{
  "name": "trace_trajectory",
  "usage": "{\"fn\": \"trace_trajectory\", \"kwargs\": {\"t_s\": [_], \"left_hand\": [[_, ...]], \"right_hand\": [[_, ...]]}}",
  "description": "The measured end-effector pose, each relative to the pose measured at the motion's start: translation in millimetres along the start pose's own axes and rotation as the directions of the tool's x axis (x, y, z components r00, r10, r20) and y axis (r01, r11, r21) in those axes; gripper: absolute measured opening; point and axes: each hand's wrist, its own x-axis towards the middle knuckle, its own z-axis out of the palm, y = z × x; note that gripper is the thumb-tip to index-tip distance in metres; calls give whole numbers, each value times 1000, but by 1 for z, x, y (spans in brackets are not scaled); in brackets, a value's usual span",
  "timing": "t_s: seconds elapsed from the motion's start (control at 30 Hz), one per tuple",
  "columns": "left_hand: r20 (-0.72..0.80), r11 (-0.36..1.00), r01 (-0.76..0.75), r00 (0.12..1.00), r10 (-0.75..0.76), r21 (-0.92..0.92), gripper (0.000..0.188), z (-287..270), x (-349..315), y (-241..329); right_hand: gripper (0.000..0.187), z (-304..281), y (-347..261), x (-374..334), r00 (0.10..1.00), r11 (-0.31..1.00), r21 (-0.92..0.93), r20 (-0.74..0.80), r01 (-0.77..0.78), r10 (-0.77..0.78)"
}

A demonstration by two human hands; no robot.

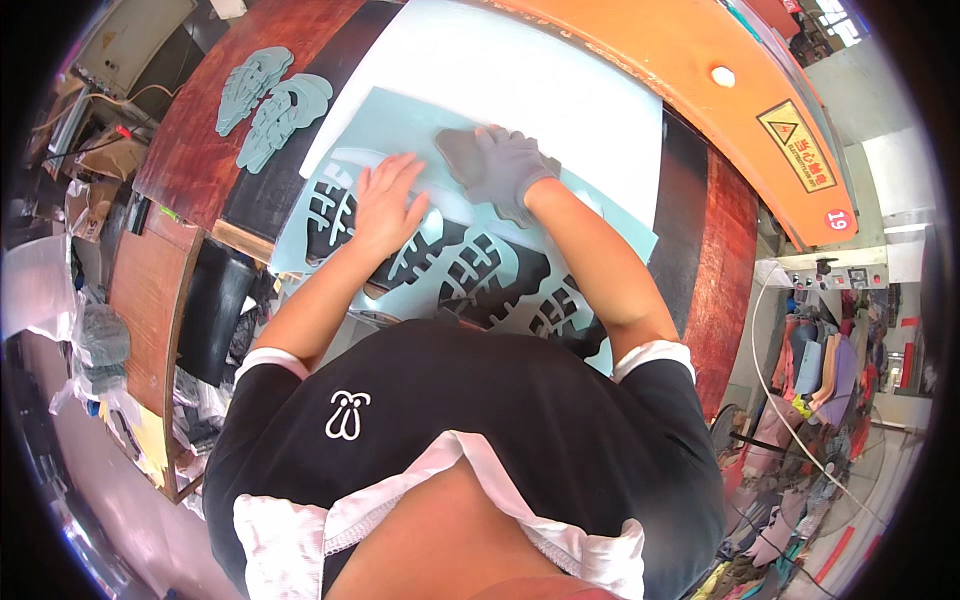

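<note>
A pale teal sheet (378, 118) lies on a white cutting board (500, 70). Along its near side run several dark shoe-upper-shaped openings (490, 280) with slotted strips. My bare left hand (388, 205) rests flat on the sheet, fingers stretched out, beside a smooth, lighter curved patch. My right hand (508, 172), in a grey glove, has its fingers over a grey-brown cutting die (458, 155) with a curved outline, which sits on the sheet. The glove hides much of the die.
Two stacks of cut teal pieces (285, 115) lie on the reddish table (185, 150) at the far left. An orange press arm (690, 70) spans the far right, above a small control panel (835, 272). A brown board (150, 300) stands left; coloured scraps (820, 365) are piled right.
</note>
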Motion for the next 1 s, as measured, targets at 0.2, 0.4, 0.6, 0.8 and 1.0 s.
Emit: {"fn": "trace_trajectory", "kwargs": {"t_s": [0.2, 0.4, 0.6, 0.8, 1.0], "left_hand": [[144, 978, 53, 986, -83, 201, 44, 42, -8, -12], [99, 983, 0, 995, -19, 183, 44, 43, -13, -19], [28, 980, -33, 999, 28, 196, 42, 45, -16, -20], [39, 982, -42, 999, 35, 183, 44, 47, -14, -22], [84, 982, -20, 996, 4, 190, 44, 45, -14, -24]], "right_hand": [[91, 2, 3, -19, 979, 979, 162, -181, 123, -93], [97, -8, 32, -48, 840, 691, 591, -541, 415, -42], [100, -37, 82, -127, 768, 190, 849, -527, 493, 364], [93, -12, 162, -218, 641, 591, 765, -591, 256, 489], [88, 68, 234, -292, 670, 771, 526, -430, -359, 605]]}}
